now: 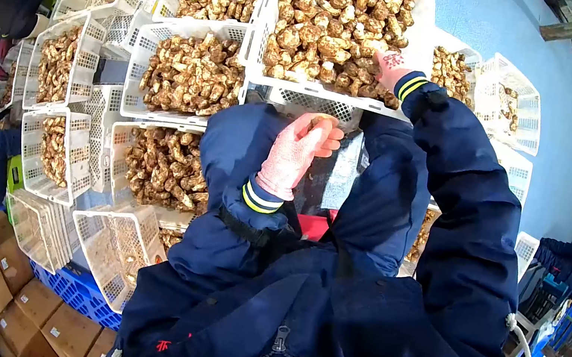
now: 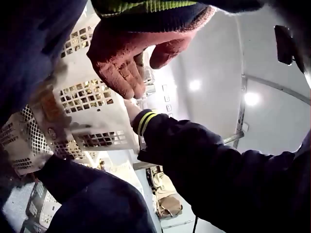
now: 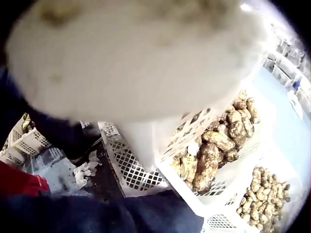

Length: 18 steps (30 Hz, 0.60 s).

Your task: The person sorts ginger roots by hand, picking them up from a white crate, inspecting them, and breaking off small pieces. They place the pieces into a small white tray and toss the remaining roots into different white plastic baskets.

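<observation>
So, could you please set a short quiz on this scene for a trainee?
1. Where is the right hand? A at a full white crate; B on a cardboard box; C on the zip.
2. True or false: the left hand is empty.
3. Fill in: the jacket is dark ___.
Key: 1 A; 2 false, it holds a mushroom; 3 blue.

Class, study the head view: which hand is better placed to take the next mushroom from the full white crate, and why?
Right. The right hand already lies on the mushrooms at the near edge of the crate. The left hand is below the crate and is busy pinching one piece.
</observation>
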### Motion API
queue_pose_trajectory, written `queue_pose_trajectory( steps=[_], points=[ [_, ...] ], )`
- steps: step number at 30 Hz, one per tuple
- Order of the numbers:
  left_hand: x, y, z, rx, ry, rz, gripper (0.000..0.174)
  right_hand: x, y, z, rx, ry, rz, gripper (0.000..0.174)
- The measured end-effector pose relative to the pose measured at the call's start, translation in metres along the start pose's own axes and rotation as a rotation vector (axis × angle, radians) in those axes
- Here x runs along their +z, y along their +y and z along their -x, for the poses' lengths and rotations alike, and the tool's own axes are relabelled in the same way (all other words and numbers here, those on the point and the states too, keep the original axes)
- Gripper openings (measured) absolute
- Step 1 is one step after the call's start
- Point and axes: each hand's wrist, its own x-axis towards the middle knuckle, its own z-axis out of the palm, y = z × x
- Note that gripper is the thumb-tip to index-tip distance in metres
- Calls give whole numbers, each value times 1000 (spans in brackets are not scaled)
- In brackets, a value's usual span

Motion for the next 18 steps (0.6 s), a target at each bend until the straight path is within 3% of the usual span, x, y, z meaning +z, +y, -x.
queue_pose_trajectory(
  steps=[3,5,7,9,11,13,15,18],
  points=[
    [4,2,1,-6,-8,-4,31,2,1,2,8,7,-23,41],
    [6,3,1,-1,-12,-31,31,-5,-2,4,-35,-90,108,40],
    [4,1,2,13,-13,-31,32,-14,-4,8,-43,52,12,40],
    [1,1,1,4,-36,21,35,-28,4,21,109,139,-535,46],
    [3,1,1,14,-25,-32,36,-36,1,50,174,180,-1527,58],
    [7,-4,0,22,-83,7,35,-38,5,73,-20,113,-1842,63],
    [14,-7,1,1,-110,-19,35,-45,-7,88,-375,84,-2076,70],
    [30,-5,6,-21,-88,-103,33,-34,-11,92,-342,40,-2107,67]
  ],
)
